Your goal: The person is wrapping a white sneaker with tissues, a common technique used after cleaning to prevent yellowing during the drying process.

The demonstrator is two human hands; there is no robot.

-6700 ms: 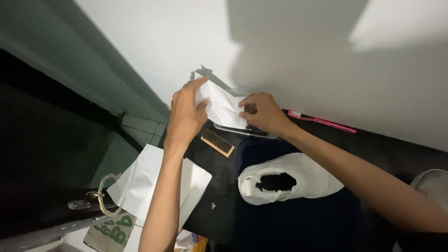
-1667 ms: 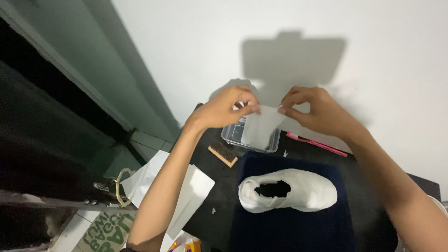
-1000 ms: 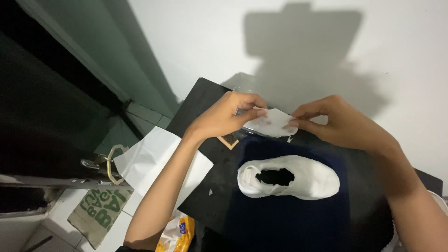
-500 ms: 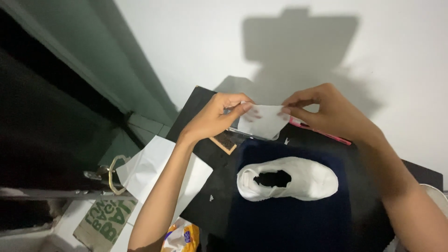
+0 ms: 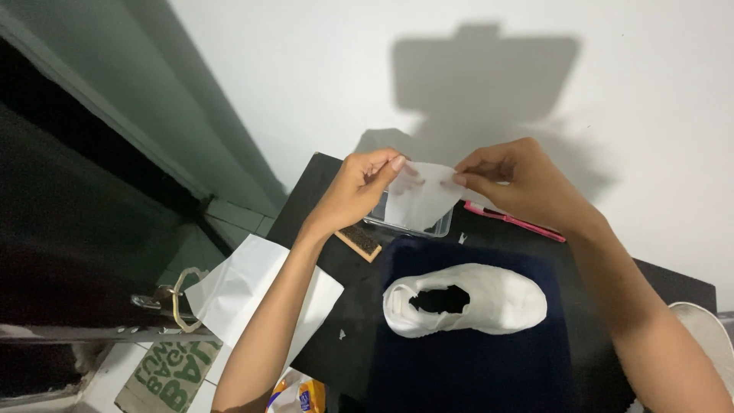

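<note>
Against the white wall, both hands, left (image 5: 359, 187) and right (image 5: 514, 182), still pinch the thin white tissue sheet (image 5: 417, 200), seemingly pulled flatter than before, above the black desk (image 5: 359, 306).

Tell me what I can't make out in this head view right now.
- Clear container: its contents, hidden behind the white sheet pinched by the left hand and right hand.
- Brush: partly covered by the left wrist.
- Second white shoe: cut off at the right edge.
- Inside the white shoe: too dark.
</note>
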